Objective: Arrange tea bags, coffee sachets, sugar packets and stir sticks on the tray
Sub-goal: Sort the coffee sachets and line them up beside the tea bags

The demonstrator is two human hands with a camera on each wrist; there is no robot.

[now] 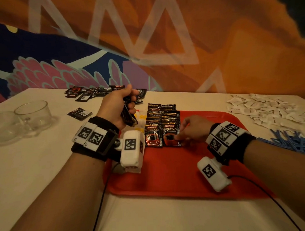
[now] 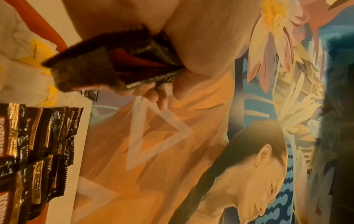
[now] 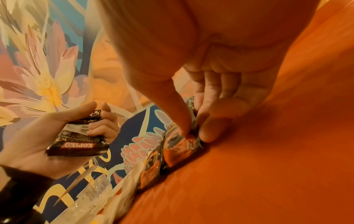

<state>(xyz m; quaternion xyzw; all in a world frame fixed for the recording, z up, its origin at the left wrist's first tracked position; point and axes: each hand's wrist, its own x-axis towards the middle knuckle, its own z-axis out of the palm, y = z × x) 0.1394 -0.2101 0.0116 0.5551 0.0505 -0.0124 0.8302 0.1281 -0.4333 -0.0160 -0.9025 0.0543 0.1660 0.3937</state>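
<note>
While your right hand (image 1: 193,129) pinches the near black foil coffee sachet (image 1: 170,134) on the red plastic tray (image 1: 169,176), a sideways pull could disturb the row. Your left hand (image 1: 116,108) grips spare sachets (image 1: 128,114); they may slip.

A white table (image 1: 36,174) carries everything. A red tray (image 1: 169,176) lies on it, under the fingers of both hands. Beyond the left fingers sits a loose heap of dark coffee sachets (image 1: 87,94), with one stray sachet (image 1: 79,113) to their left. Further left of those fingers stand two clear glass cups (image 1: 33,113), touching each other. Beyond and to the right of the right fingers spreads a pile of white sugar packets (image 1: 268,109). Nearer than that pile, right of the same fingers, lies a bundle of blue stir sticks (image 1: 294,141).
</note>
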